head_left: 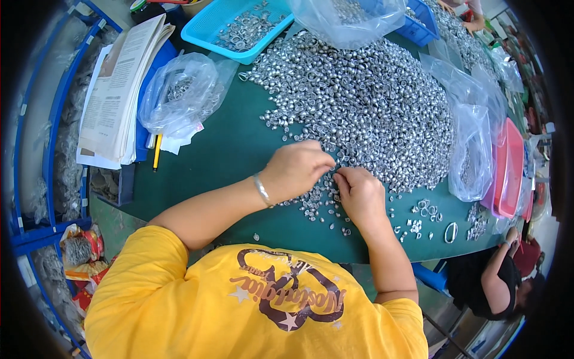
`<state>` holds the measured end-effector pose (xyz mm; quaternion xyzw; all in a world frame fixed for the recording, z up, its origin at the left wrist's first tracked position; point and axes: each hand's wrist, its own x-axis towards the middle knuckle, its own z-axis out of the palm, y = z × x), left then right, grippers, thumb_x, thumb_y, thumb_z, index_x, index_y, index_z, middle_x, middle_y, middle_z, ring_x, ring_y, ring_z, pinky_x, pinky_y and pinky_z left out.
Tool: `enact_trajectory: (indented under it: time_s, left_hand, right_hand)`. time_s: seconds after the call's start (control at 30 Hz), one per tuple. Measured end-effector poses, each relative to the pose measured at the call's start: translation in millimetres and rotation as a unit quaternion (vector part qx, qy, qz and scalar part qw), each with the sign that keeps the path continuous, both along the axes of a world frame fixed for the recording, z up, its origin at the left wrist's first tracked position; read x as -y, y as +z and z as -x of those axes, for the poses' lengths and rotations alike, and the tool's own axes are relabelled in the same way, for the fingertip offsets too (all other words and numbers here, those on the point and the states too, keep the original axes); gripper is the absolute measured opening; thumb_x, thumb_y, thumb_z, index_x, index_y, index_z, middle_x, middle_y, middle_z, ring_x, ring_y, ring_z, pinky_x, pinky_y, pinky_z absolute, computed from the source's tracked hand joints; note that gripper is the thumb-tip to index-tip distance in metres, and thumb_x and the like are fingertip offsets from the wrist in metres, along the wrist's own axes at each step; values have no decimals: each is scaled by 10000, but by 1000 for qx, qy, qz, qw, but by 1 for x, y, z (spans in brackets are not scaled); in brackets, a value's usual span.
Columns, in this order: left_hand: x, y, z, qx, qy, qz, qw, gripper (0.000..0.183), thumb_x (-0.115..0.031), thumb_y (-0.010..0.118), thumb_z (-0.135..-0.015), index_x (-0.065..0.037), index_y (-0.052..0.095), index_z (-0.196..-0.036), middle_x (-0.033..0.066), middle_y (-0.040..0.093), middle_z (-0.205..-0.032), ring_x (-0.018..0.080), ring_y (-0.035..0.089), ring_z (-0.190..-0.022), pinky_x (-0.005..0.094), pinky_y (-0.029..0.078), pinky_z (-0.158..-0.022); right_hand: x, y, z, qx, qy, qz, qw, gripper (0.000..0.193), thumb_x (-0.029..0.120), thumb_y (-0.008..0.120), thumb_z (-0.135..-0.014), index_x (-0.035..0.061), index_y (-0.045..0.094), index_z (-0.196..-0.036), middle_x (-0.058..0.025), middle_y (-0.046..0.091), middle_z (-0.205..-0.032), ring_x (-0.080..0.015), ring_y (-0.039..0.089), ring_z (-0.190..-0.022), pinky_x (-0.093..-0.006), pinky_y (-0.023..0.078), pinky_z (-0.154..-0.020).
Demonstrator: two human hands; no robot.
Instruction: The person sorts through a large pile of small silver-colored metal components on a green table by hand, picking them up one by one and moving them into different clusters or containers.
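A large heap of small silver ring-like metal pieces (371, 102) covers the middle and far part of the green table (203, 185). At its near edge my left hand (299, 169) is closed in a pinch, a silver bracelet (262, 190) around its wrist. My right hand (362, 192) is closed too, thumb and forefinger meeting close to the left fingertips. Whatever lies between the fingers is too small to make out. Loose pieces (312, 206) lie below and between the hands. Several small groups of pieces (426, 209) sit to the right of my right hand.
A light blue basket (242, 57) of pieces stands at the far left, beside a plastic bag (179, 96) and stacked papers (113, 96). More bags (472, 155) and a pink tray (510, 167) line the right side. Another person (487, 278) sits at right; blue shelving (51, 179) stands left.
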<state>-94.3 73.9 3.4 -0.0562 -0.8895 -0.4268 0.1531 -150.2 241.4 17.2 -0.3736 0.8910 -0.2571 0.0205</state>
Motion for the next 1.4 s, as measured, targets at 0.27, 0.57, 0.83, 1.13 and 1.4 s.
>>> enact_trajectory:
  time_s: [0.27, 0.57, 0.83, 1.13, 1.4]
  left_hand:
    - [-3, -6, 4, 11, -43, 11, 999, 77, -67, 651, -717, -71, 629, -791, 51, 528, -675, 196, 531, -605, 297, 433, -532]
    - [16, 1, -12, 224, -134, -772, 579, 28, -64, 530, -780, -38, 522, -774, 60, 505, -760, 97, 465, -592, 169, 309, -405]
    - [17, 14, -19, 283, -11, -669, 688, 23, -42, 530, -806, -44, 529, -830, 1, 476, -654, 60, 417, -554, 174, 284, -381]
    - [-12, 26, -17, 86, -43, -282, 954, 128, -50, 688, -718, -52, 670, -844, -16, 490, -654, 59, 438, -596, 201, 367, -552]
    - [5, 14, -22, 268, 20, -698, 664, 84, -158, 566, -860, -76, 551, -848, -53, 393, -612, 27, 367, -535, 151, 268, -425]
  right_hand:
    - [-21, 4, 3, 384, -57, 228, 893, 111, -11, 598, -763, -2, 631, -868, -18, 544, -602, -94, 506, -535, -236, 376, -434]
    - [-23, 0, 18, 193, -11, 198, 961, 50, 57, 594, -760, 18, 625, -762, -81, 580, -601, -168, 539, -508, -294, 408, -429]
    - [-15, 2, 12, 202, 5, 178, 963, 94, 105, 622, -785, 47, 658, -849, -38, 560, -599, -152, 554, -531, -259, 429, -475]
    - [-20, 12, 1, 718, -33, 360, 595, 179, 131, 584, -846, -33, 622, -908, 26, 449, -546, -37, 290, -411, -197, 190, -369]
    - [-5, -1, 24, 33, -15, 105, 994, 82, 109, 632, -743, 86, 668, -813, -116, 588, -668, -276, 573, -572, -353, 461, -514]
